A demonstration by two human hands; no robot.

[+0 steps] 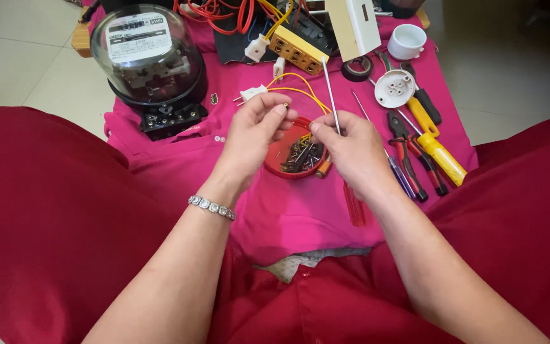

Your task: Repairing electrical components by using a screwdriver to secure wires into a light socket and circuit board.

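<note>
My left hand pinches a small screw at its fingertips, just above a round red dish filled with several dark screws. My right hand grips a screwdriver with a red translucent handle; its metal shaft points up and away between the fingers. The right fingertips also reach toward the dish. Thin yellow wires run from a white plug toward both hands. A bracelet sits on the left wrist.
On the pink cloth: a glass-domed electric meter at the far left, a yellow terminal block, red cables, black tape roll, white round fittings, pliers and yellow-handled screwdrivers at right. Red-clothed knees flank both sides.
</note>
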